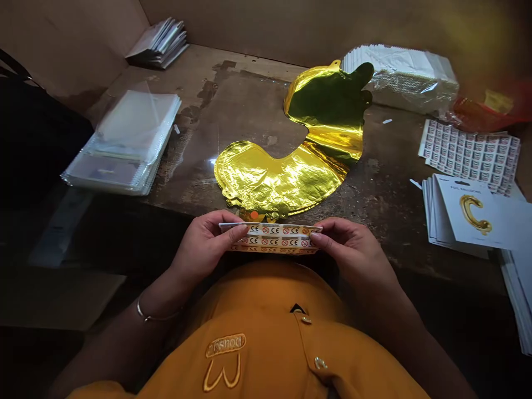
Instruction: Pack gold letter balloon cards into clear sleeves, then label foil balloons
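Note:
A small sheet of CE stickers (pixel 276 242) is stretched between my two hands at the table's front edge. My left hand (pixel 208 241) pinches its left end between thumb and fingers. Its right end is gripped by my right hand (pixel 351 244). Just beyond the sheet lies a flat gold foil balloon (pixel 286 177), curved like a C, with its upper part folded and shaded. An orange dot shows at the balloon's near edge, just above the stickers.
Clear plastic sleeves (pixel 124 138) are stacked on the left, folded cards (pixel 160 44) behind. At right are a plastic-wrapped white stack (pixel 407 75), sticker sheets (pixel 474 152), printed balloon cards (pixel 477 216) and a red item (pixel 515 102). The brown table (pixel 249 102) has worn patches.

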### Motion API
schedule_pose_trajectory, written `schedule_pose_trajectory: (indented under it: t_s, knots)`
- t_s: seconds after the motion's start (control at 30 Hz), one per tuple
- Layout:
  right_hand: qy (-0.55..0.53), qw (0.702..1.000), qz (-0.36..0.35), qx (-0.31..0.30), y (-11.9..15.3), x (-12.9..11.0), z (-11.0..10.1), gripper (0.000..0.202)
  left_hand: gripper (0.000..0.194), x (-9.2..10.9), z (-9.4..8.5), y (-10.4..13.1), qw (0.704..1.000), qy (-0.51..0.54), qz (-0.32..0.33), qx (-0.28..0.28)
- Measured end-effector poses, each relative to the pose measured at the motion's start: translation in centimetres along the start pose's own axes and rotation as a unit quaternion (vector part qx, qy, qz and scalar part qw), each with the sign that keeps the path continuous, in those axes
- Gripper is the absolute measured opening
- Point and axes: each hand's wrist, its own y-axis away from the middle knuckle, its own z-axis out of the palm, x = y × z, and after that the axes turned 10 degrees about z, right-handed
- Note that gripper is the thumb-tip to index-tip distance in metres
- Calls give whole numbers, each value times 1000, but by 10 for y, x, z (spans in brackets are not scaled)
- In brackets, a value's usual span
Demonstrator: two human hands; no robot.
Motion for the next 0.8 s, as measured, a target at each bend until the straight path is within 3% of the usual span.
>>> schedule_pose_trajectory:
  t_s: [0.23, 0.4, 0.63, 0.73, 0.8]
  knots:
    - [-18, 1000, 5, 4, 3, 1, 7, 21, 28, -9, -12, 3, 995, -99, 3, 26]
    - [-5, 999, 23, -35, 2, -7, 7, 22, 27, -10, -12, -1, 996, -86, -23, 30]
    - [11, 1000, -8, -9, 1, -4, 9, 16, 29, -14, -15, -2, 997, -76, -10, 6]
    - [23, 999, -17, -19, 0, 1, 13, 15, 32, -11, -25, 1, 986, -163, 27, 8]
    - [15, 1000, -23, -14, -1, 3, 14, 16, 32, -3, -31, 4, 955, -282, 77, 60]
